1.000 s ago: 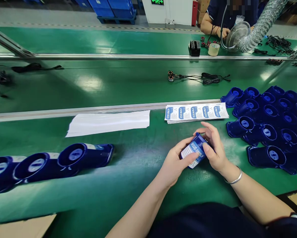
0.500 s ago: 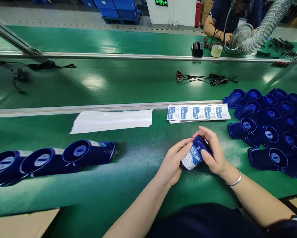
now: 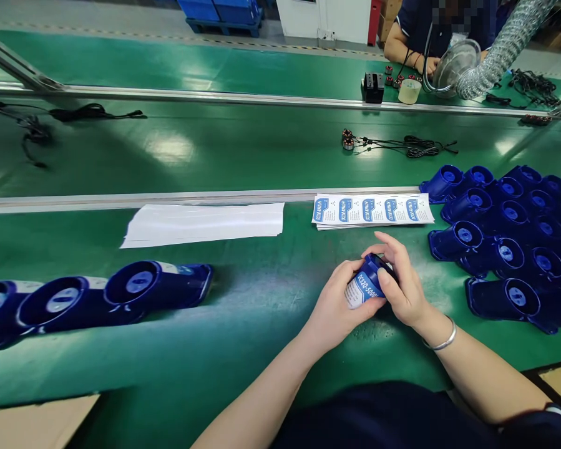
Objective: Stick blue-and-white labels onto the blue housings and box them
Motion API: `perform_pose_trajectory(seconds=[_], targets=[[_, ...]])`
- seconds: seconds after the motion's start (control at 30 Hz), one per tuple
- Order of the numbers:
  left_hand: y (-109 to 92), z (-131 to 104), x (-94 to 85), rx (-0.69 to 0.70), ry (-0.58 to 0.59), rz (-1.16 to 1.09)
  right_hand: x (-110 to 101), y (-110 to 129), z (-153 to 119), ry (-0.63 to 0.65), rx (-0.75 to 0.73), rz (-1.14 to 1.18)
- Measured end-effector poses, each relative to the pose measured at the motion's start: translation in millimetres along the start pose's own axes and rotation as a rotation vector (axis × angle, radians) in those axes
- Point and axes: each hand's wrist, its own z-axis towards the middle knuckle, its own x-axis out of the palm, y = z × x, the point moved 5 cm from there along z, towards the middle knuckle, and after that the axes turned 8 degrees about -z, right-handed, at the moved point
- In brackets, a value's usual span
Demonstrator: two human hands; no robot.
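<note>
At a green workbench, I grip a small blue cup between both hands, just above the surface at the centre of my clock. My left hand is closed around its near left side, thumb along the lower edge; my right hand holds the other side, thumb pressed on the wall and fingers partly curled over the far end, one fingertip lifted clear. A blue-and-white sticker lies against the cup's wall, its print facing up at me and partly hidden by my hands; I cannot tell whether every edge is stuck flat. In my judgement, that puts this cup level with the three at nine o'clock, which lie in a row on their sides, pale labels showing on their walls. The crowd of cups between two and three o'clock shows plain blue walls where I can see them. Printed label sheets sit at twelve o'clock, beyond my fingertips, with blank white paper at ten. Past the rail, at one o'clock, a co-worker sits by a silver hose.
</note>
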Motion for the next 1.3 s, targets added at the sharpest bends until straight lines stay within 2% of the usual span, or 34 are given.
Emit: perform_pose_trajectory(seconds=[0.1, 0.23, 0.3, 0.43, 0.5, 0.6, 0.73, 0.9, 1.1, 1.2, 1.3], targets=[[-4, -2, 2.3, 0.080, -0.021, 0.172, 2, 0, 0, -0.007, 0.007, -0.006], [-4, -2, 1.0, 0.050, -0.050, 0.130, 2, 0, 0, -0.010, 0.020, 0.036], [1, 0, -1.4, -0.064, -0.056, -0.088, 1, -2, 0, -0.021, 0.033, 0.065], [15, 1, 0.0, -0.345, -0.087, -0.709, 1, -2, -2, -0.028, -0.018, 0.108], [18, 0, 2.2, -0.411, -0.105, -0.837, 2, 0, -2, -0.019, -0.053, 0.099], [19, -1, 5.8, -0.418, -0.106, -0.870, 3, 3, -2, -0.003, -0.074, 0.046], [15, -1, 8.3, -0.327, -0.102, -0.804, 3, 6, -3, 0.020, -0.062, -0.050], [9, -2, 8.5, -0.163, -0.087, -0.588, 2, 9, -3, 0.015, -0.055, -0.081], [1, -1, 9.1, 0.017, -0.066, -0.144, -2, 9, -4, -0.032, 0.021, -0.093], [-2, -1, 11.6, 0.052, -0.071, 0.064, -2, 9, -5, -0.042, 0.067, -0.111], [-2, 0, 11.5, 0.033, -0.058, 0.134, -2, 7, -5, -0.051, 0.126, -0.135]])
